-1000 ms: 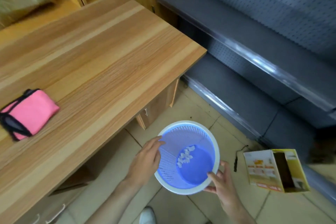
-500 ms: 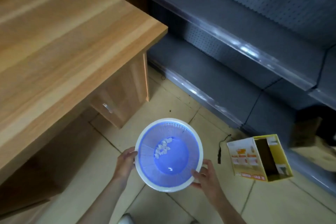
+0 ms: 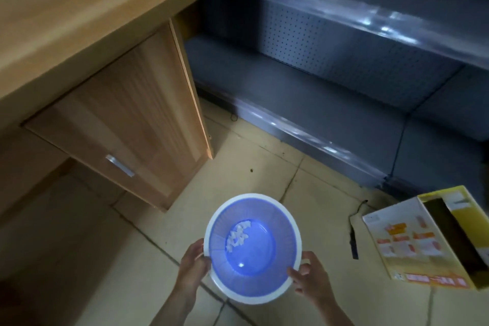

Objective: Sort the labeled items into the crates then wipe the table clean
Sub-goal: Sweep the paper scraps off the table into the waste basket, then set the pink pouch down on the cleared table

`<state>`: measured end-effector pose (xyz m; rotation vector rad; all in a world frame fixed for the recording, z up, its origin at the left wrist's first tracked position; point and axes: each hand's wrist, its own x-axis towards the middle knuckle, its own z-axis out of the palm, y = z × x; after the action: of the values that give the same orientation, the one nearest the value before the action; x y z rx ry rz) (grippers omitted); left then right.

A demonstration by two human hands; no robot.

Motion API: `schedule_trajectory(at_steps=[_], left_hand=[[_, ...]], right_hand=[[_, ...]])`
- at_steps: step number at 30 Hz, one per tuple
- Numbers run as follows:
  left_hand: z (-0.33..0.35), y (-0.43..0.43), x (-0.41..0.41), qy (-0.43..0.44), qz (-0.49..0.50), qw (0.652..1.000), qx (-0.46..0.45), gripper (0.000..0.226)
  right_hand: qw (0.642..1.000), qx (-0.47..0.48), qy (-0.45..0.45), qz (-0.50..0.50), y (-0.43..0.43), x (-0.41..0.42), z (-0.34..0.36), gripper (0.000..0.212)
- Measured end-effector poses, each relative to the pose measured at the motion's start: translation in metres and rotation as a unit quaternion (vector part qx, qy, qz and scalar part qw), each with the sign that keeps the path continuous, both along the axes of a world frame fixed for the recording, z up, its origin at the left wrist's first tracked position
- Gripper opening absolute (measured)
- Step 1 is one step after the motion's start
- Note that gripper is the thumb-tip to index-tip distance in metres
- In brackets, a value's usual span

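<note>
A round blue basket [image 3: 288, 225] with a white rim hangs low over the tiled floor, held from both sides. Several small white bits [image 3: 237, 235] lie in its bottom, toward the left. My left hand [image 3: 192, 264] grips the rim on the left, thumb over the edge. My right hand [image 3: 309, 278] grips the rim at the lower right. The wooden table [image 3: 79, 8] fills the upper left; its top is only partly in view.
A wooden cabinet door with a metal handle [image 3: 120, 165] stands under the table. Grey metal shelving [image 3: 330, 82] runs along the right. An open yellow and white cardboard box [image 3: 412, 241] lies on the floor at right, a black cord [image 3: 353, 235] beside it.
The view has dropped and swung right; the pink pouch on the table has left the view. The basket has sunk toward the floor, and my left hand moved from inside the rim to gripping its left edge.
</note>
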<state>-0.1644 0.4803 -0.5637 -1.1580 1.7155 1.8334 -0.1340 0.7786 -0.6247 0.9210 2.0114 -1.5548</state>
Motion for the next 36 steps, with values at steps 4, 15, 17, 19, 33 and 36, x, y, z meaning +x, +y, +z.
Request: schedule_trajectory(at_steps=[4, 15, 17, 19, 33, 36], left_hand=[[-0.005, 0.007, -0.004, 0.028, 0.003, 0.999, -0.020, 0.068], [0.097, -0.002, 0.012, 0.042, 0.054, 0.997, -0.026, 0.047], [0.139, -0.005, 0.014, 0.056, 0.056, 0.996, -0.029, 0.043], [0.186, -0.009, 0.020, 0.073, 0.063, 0.995, -0.027, 0.042], [0.467, -0.120, 0.066, 0.186, 0.138, 0.970, -0.068, 0.019], [0.497, -0.168, 0.091, 0.189, 0.139, 0.970, -0.062, 0.027]], right_hand=[[1.000, 0.000, 0.014, 0.016, -0.006, -0.001, -0.011, 0.043], [0.985, 0.107, 0.076, 0.110, -0.014, -0.017, 0.077, 0.049], [0.987, 0.083, 0.093, 0.099, -0.022, -0.023, 0.126, 0.044], [0.989, 0.041, 0.106, 0.095, -0.032, -0.028, 0.184, 0.044], [0.938, -0.060, 0.171, 0.296, -0.204, -0.066, 0.514, 0.028], [0.928, -0.087, 0.175, 0.316, -0.261, -0.058, 0.543, 0.027]])
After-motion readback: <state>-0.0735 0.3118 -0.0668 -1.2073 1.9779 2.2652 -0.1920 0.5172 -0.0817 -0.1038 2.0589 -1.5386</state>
